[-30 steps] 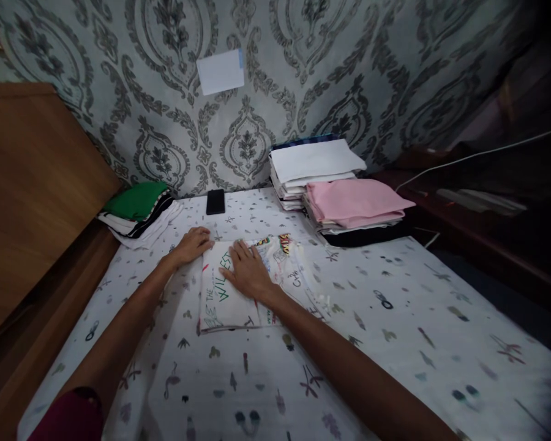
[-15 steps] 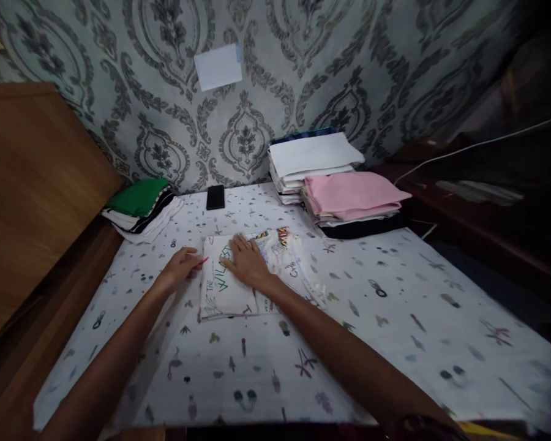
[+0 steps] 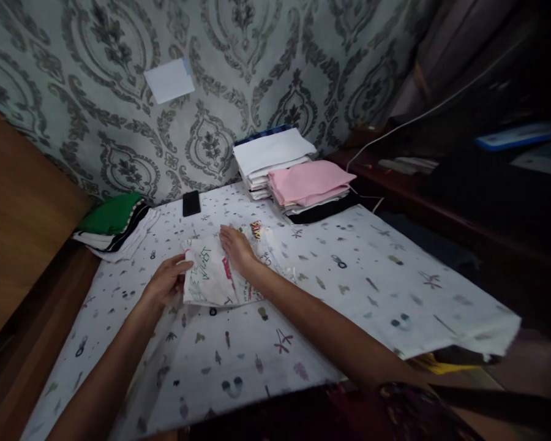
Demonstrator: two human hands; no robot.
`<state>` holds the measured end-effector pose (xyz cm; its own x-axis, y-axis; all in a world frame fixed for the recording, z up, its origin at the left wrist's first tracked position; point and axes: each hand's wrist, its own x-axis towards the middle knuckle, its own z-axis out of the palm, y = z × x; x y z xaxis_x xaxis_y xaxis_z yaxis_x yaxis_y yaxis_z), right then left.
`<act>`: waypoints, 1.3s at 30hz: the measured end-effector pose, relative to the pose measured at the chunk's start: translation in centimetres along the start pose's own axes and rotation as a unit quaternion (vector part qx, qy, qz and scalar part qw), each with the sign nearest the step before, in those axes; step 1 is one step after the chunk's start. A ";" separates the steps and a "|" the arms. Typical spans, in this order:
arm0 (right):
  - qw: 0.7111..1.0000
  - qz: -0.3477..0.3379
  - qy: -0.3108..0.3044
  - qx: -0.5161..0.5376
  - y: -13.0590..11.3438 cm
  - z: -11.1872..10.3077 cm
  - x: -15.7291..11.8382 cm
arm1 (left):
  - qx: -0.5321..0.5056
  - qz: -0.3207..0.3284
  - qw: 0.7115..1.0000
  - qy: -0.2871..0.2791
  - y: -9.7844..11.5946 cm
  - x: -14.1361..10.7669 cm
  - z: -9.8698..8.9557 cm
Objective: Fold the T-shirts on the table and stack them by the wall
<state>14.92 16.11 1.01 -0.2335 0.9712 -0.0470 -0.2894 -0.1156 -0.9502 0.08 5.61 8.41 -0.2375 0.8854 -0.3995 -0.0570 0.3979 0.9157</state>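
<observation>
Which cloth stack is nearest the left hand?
The green-topped stack, left of the left hand; white-topped stack and pink-topped stack lie farther, at right.

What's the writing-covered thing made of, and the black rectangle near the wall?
The writing-covered thing looks like soft, matte cloth, maybe cotton, since it bends and folds. The black rectangle seems hard and smooth, perhaps glass or plastic: it's flat with crisp edges.

Right arm: dark maroon cloth sleeve [image 3: 408, 407] with a small, lighter mottled print, ending around the elbow. Dark reddish garment [image 3: 307, 418] on the torso, deep in shadow from here, weave and cut too dim to read. Slim bare right forearm [image 3: 319, 321], slim bare left forearm [image 3: 114, 361]. Left hand [image 3: 165, 280] and right hand [image 3: 239, 251] both bare, fingers slender.
</observation>
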 end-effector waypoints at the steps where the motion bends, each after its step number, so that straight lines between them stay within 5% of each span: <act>1: 0.999 0.023 -0.002 0.036 -0.1 -0.5 0.1 | 0.002 0.016 1.000 0.002 0.8 0.0 1.1; 6: 0.960 0.121 -0.003 0.254 -1.3 -4.4 -0.6 | 0.011 0.099 0.993 -0.068 2.9 0.4 9.0; 9: 0.943 0.163 -0.040 0.286 -2.1 -7.0 -1.3 | 0.048 0.142 0.981 -0.120 1.6 0.9 13.2; 11: 0.939 0.172 -0.055 0.293 -2.5 -8.3 -1.6 | 0.124 0.217 0.962 -0.110 0.2 1.3 14.3; 15: 0.930 0.150 -0.042 0.333 -2.7 -9.1 -1.5 | 0.321 0.425 0.846 -0.014 -2.4 2.3 13.6; 18: 0.925 0.118 -0.036 0.358 -2.6 -8.8 -1.2 | 0.394 0.477 0.786 0.013 -3.8 3.1 12.9; 24: 0.930 0.107 0.000 0.351 -2.9 -9.4 -0.9 | 0.467 0.449 0.762 0.012 -5.8 4.4 14.1; 33: 0.941 0.099 0.052 0.320 -3.9 -12.2 -1.0 | 0.542 0.392 0.743 -0.008 -5.7 3.7 16.0; 39: 0.979 0.045 0.076 0.183 -3.5 -12.2 -1.7 | 0.530 0.387 0.754 -0.039 -5.4 3.3 15.5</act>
<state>27.60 17.41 0.63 -0.1407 0.9704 -0.1963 -0.5946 -0.2413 -0.7669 14.65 10.11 1.43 0.2578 0.9460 0.1967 0.8856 -0.3128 0.3433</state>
